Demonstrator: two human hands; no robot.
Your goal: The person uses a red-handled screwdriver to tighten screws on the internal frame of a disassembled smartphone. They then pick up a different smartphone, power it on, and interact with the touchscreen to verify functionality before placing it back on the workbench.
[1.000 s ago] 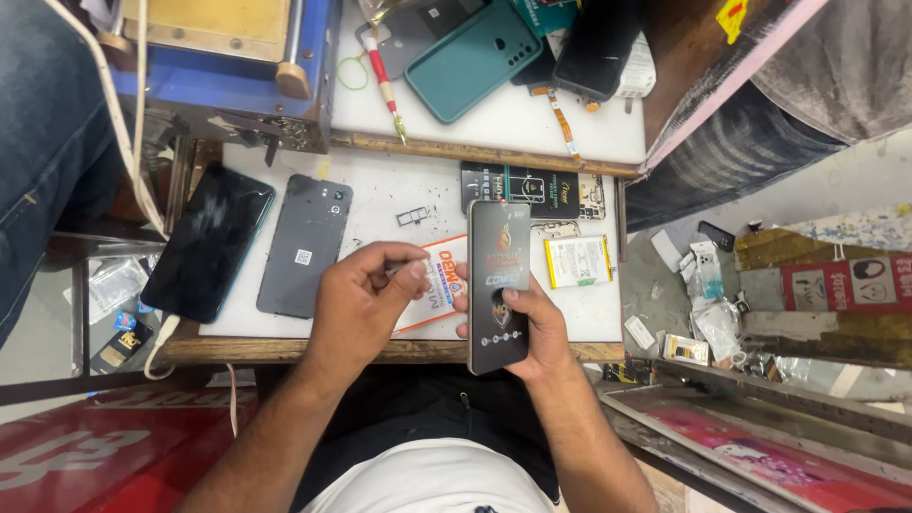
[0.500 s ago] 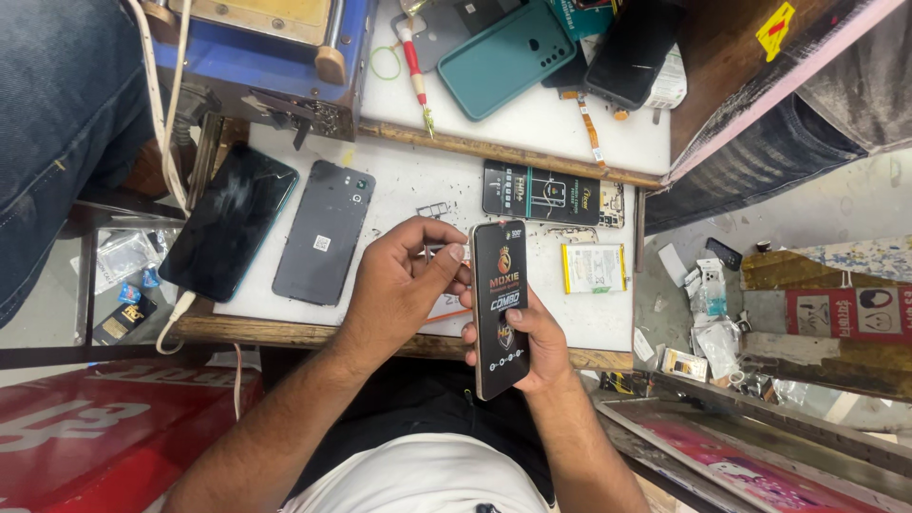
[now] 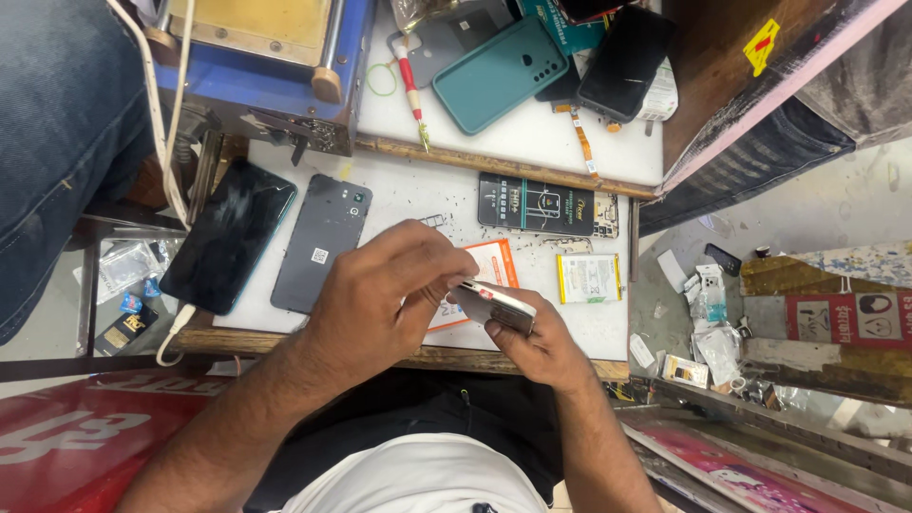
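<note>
phone (image 3: 494, 305) edge-on, long axis left-right

Orange card (image 3: 494, 266) half under both hands.

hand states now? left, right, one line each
Left hand: fingers pinched at the top end of the phone, touching it.
Right hand: closed around the phone, holding it edge-up above the white table.

The phone case (image 3: 501, 72) is teal, the screwdriver (image 3: 410, 80) red and white, the table (image 3: 456, 204) white.
</note>
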